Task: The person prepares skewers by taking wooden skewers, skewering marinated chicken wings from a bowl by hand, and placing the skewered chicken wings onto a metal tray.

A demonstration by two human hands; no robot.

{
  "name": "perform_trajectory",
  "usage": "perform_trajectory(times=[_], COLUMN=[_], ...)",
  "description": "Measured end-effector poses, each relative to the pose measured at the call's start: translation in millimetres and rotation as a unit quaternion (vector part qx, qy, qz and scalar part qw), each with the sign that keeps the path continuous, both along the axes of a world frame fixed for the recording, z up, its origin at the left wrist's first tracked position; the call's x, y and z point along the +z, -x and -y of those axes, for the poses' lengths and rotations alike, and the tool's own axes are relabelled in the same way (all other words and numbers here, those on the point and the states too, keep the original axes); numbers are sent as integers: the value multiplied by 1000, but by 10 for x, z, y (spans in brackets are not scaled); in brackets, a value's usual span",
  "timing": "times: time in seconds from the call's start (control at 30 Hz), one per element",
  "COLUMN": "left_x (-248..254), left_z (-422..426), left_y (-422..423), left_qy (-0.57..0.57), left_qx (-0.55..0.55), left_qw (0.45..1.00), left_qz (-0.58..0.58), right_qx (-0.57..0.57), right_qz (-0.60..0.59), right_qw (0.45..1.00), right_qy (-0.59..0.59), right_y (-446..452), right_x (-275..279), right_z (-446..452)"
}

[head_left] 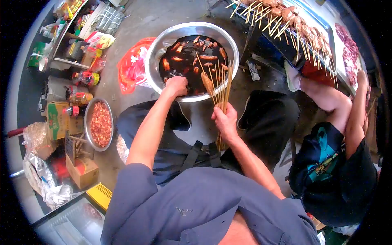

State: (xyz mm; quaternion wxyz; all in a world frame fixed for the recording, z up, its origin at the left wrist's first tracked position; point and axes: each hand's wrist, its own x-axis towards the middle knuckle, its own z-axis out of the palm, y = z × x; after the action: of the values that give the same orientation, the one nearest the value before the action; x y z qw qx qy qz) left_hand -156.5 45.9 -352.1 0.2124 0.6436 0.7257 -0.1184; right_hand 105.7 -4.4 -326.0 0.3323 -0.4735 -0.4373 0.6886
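A large metal basin (152, 55) holds dark liquid with several brown meat pieces (177, 59) floating in it. My left hand (177, 86) is at the basin's near left edge, its fingers bent down over the liquid; what they hold, if anything, is hidden. My right hand (225, 119) is closed around a bundle of thin wooden skewers (221, 98) near the basin's near right rim. The skewers fan upward over the basin, and a brown meat piece (207, 83) is on one of them.
A red plastic bag (129, 73) lies left of the basin. A metal bowl of chopped red food (101, 124), bottles (86, 78) and boxes stand at left. Skewered meat (292, 17) lines a tray at upper right. A co-worker's arm (356, 116) reaches to the table at right.
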Motion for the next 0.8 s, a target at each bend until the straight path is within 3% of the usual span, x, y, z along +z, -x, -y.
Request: perform_trajectory(times=[0.2,0.23,0.27,0.3,0.37,0.4,0.43,0.53,0.57,0.67,0.8], left_x=[238,324,353,243,167,164,149,175,191,387,343], left_z=[-47,-70,-80,-80,-41,-64,-59,-69,-80,-121,-153], left_y=[-122,-146,-159,-24,35,68,77,82,75,-3,-49], left_qy=[4,42,82,101,44,75,75,69,68,72,-53], left_qx=[5,75,146,140,220,262,262,341,341,368,349], left_qw=[998,990,970,947,887,847,848,644,644,539,572], left_qz=[56,116,174,270,404,456,455,681,681,754,740], right_qx=[-3,1,0,-2,-2,-7,-12,-17,-16,-10,1], right_qz=[-9,5,6,13,18,-2,-22,-22,-22,-12,1], right_qw=[1000,1000,1000,1000,1000,1000,999,999,999,999,1000], right_qy=[11,14,17,13,8,19,30,31,30,32,17], right_y=[-26,-28,-23,-14,2,0,-5,-2,-3,-12,-12], right_x=[71,78,78,78,71,63,57,46,52,65,71], right_z=[-7,-8,-10,-10,-5,-9,-13,-17,-24,-22,-15])
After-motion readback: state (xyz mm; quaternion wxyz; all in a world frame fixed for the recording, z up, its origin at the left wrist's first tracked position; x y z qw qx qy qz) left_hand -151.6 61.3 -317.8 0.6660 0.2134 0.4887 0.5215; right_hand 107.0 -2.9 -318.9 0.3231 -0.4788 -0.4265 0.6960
